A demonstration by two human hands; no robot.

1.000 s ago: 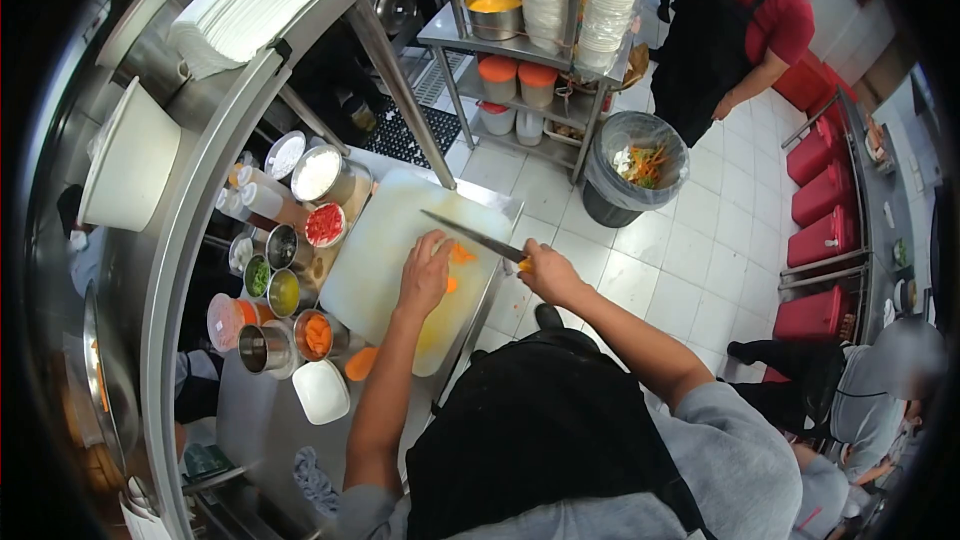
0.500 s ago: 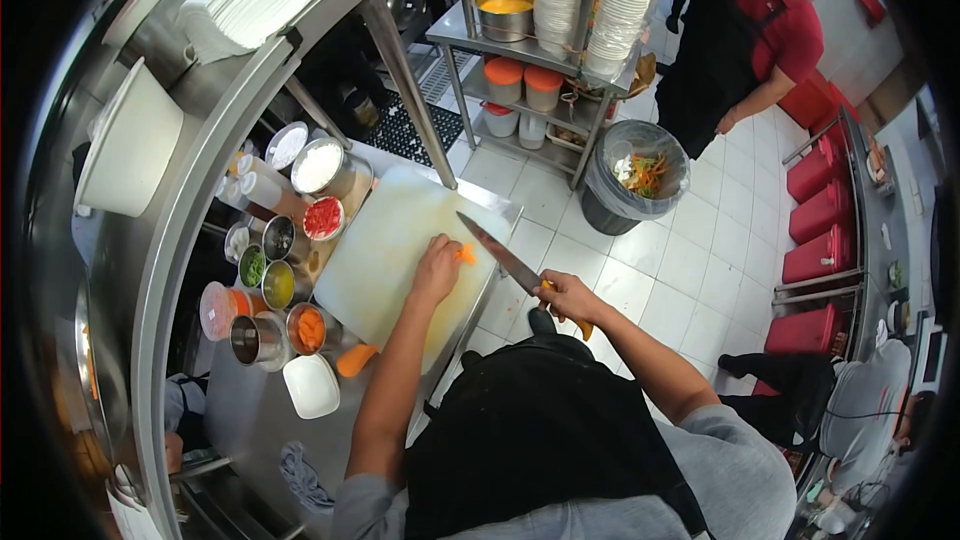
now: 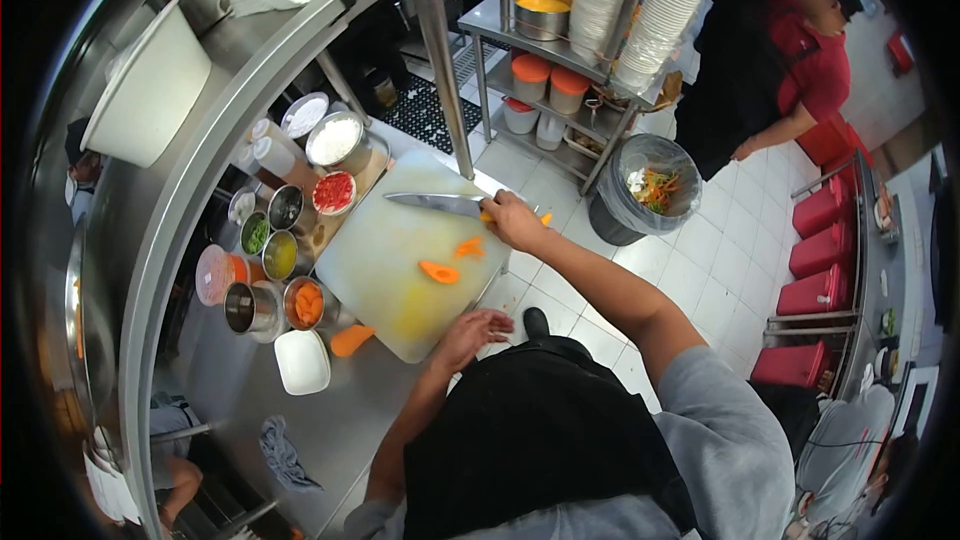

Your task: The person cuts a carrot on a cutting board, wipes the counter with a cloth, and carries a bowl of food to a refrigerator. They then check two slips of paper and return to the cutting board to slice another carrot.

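My right hand (image 3: 515,221) grips the handle of a large knife (image 3: 435,202), whose blade points left over the upper part of the cutting board (image 3: 375,260). My left hand (image 3: 474,336) is by the board's lower right edge, fingers apart and holding nothing. Between the hands, an orange piece (image 3: 439,272) lies on the board, with smaller orange pieces (image 3: 469,247) just above it. Another large orange piece (image 3: 351,340) rests on the steel table beside the board's lower left edge.
Left of the board stand a cup of orange pieces (image 3: 304,303), a white dish (image 3: 302,362), a red-filled bowl (image 3: 334,193) and several other containers. A lined bin (image 3: 645,190) stands at the right. Beyond it is a person in red (image 3: 820,70). A grey cloth (image 3: 286,455) lies lower left.
My left hand has let go of the orange piece and moved down to the board's edge. My right hand has brought the knife up and left over the board. The view has shifted slightly.
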